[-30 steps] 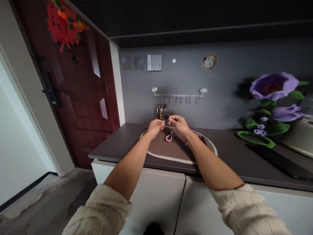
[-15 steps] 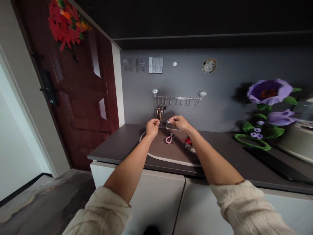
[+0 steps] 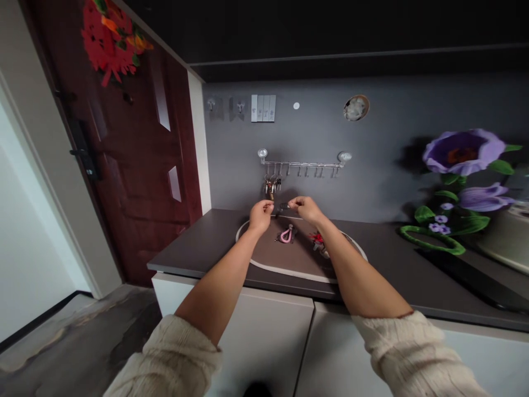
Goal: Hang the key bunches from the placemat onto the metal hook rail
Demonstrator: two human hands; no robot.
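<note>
Shifted slightly rightward since the earlier frame, left hand point(image 3: 261, 216) and right hand point(image 3: 303, 208) stay close together, apparently pinching opposite ends of a small dark fob point(image 3: 283, 206), above a pink braided keychain point(image 3: 286, 234) on a brown mat point(image 3: 289, 259).

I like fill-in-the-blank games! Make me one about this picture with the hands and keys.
1. The left hand and right hand pinch a small dark object with their ____.
2. The loop lying on the oval mat is ____.
3. The keys hang from a metal rail on the ____.
4. The big flower to the right of them is ____.

Missing words: fingers; pink; wall; purple.
</note>
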